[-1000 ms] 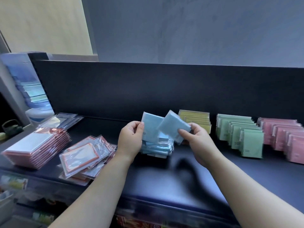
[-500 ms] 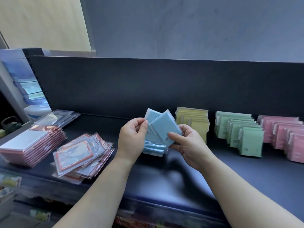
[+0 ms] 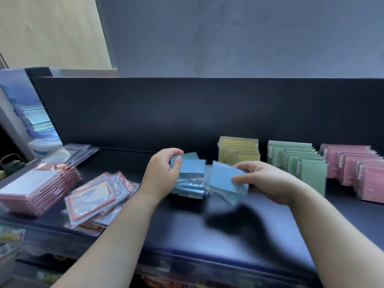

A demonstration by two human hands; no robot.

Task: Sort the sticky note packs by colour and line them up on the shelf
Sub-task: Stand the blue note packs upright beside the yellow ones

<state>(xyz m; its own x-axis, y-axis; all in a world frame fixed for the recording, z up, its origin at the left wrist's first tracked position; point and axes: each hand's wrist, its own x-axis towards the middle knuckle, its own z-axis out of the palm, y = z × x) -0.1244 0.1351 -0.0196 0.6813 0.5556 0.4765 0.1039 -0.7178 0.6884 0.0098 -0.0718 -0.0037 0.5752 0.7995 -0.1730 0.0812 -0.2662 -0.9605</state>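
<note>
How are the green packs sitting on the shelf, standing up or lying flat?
Standing up: the green packs stand on edge, one behind another, faces forward.

Open across the near half of the shelf (image 3: 176, 229), right up to the front edge. Closed behind by the back panel (image 3: 187, 113). Hemmed left by loose packets (image 3: 93, 198) and a stack (image 3: 37, 188), centre by the blue pile (image 3: 191, 179), right by the yellow row (image 3: 239, 150), green row (image 3: 307, 163) and pink row (image 3: 357, 169).

A pile of packs (image 3: 192, 173) is lying on the shelf (image 3: 187, 235), a single pack (image 3: 222, 177) being held just right of it. Further right, a first row (image 3: 239, 151), a middle row (image 3: 301, 163) and an end row (image 3: 353, 163) are standing side by side.
</note>
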